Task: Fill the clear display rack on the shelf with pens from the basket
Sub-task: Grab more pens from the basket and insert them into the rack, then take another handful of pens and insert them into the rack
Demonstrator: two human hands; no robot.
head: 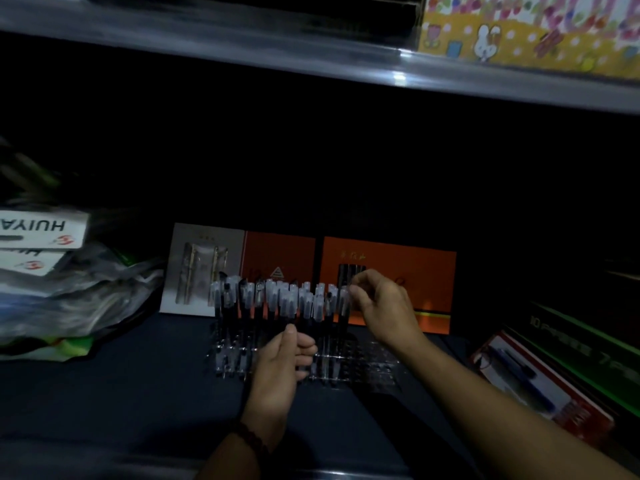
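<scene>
Rack [367,362] filling midway: seating pen [344,300] at row's right end, right grip [384,306] pinching its cap, probably; left grip [284,358] curled, contents unclear. Next: press home.

Single view logged: head camera, wide-angle, worn by the person, facing forward and somewhat down into a dim shelf bay. It sits close. The left hand [280,368] and right hand [384,306] enter from the bottom edge, the clear rack [363,362] lies centre-frame on the lower shelf [104,393], and the upper shelf edge [242,32] crosses the top, slanted.
</scene>
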